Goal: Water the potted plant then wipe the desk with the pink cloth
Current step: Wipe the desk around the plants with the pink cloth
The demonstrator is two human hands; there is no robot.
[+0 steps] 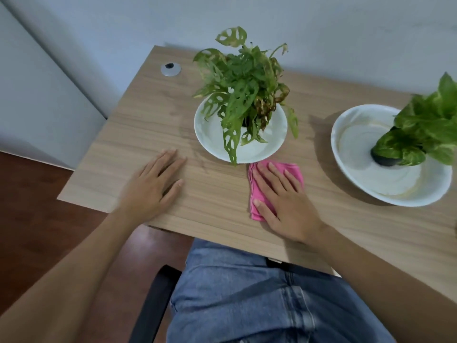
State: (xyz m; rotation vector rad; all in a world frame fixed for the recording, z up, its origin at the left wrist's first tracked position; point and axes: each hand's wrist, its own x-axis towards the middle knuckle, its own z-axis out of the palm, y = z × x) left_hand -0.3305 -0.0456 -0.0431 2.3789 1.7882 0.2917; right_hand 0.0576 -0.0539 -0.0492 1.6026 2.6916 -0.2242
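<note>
A potted plant (243, 92) with holed green leaves stands in a white dish (210, 134) at the middle of the wooden desk (138, 134). Just in front of the dish lies a folded pink cloth (257, 194). My right hand (284, 201) lies flat on top of the cloth, fingers spread and pointing toward the dish, pressing it against the desk. My left hand (153, 184) rests palm down on the bare desk to the left, fingers apart, holding nothing.
A second leafy plant (425, 129) in a dark pot sits in a larger white dish (358, 144) at the right. A grey cable grommet (170, 69) sits at the desk's far left. The wall runs behind the desk; my lap and a chair arm are below the near edge.
</note>
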